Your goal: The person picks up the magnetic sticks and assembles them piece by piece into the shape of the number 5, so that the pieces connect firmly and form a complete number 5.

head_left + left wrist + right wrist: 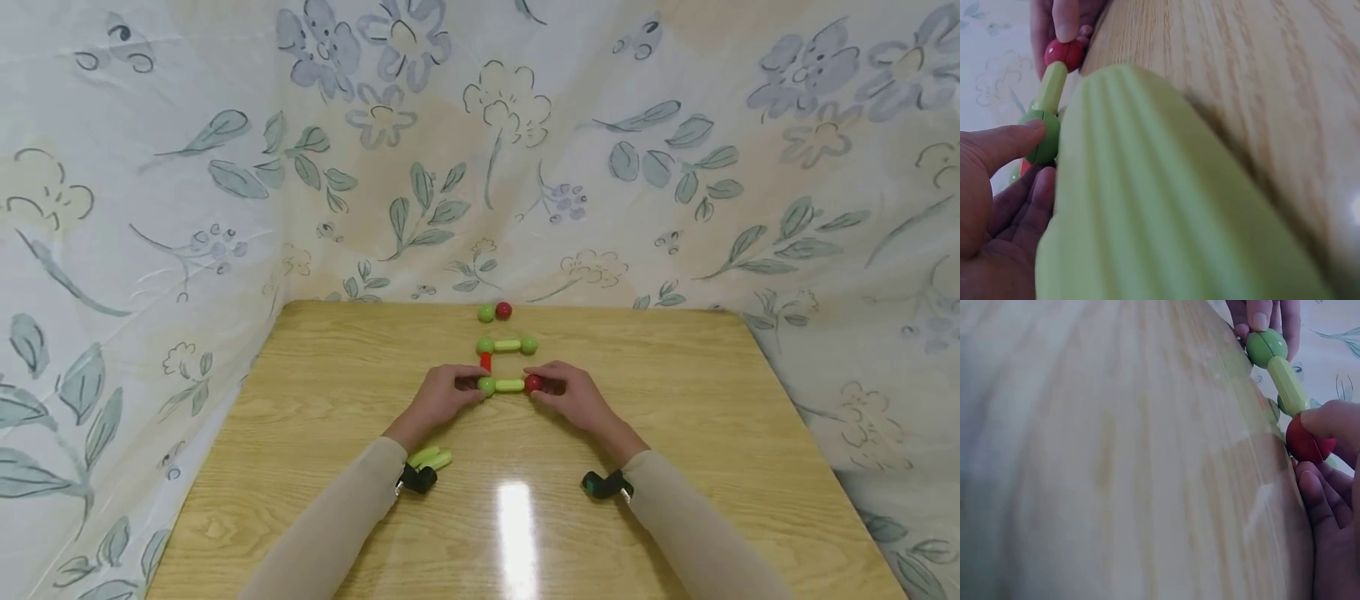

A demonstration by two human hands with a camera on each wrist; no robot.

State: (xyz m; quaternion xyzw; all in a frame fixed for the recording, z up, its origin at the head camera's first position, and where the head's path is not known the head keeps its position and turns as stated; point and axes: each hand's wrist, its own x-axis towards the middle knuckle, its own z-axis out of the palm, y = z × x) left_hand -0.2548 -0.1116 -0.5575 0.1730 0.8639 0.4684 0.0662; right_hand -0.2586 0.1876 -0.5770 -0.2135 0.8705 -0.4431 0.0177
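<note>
A three-sided frame of balls and rods lies on the table. Its far side is a light green rod point(507, 345) between two green balls, and a red rod point(486, 362) joins the left corners. My left hand point(442, 393) pinches the near-left green ball point(1044, 136) between thumb and fingers. With thumb and fingertips my right hand point(572, 395) holds the red ball point(1307, 439) at the near-right corner. Between these two balls runs another light green rod point(1288, 386). The right side of the frame has no rod between its balls.
Behind the frame, a loose green ball point(486, 313) and a loose red ball point(504, 311) sit near the back edge of the wooden table point(675, 533). Several light green rods point(431, 458) lie by the left wrist. A flowered cloth point(570, 233) hangs around the table.
</note>
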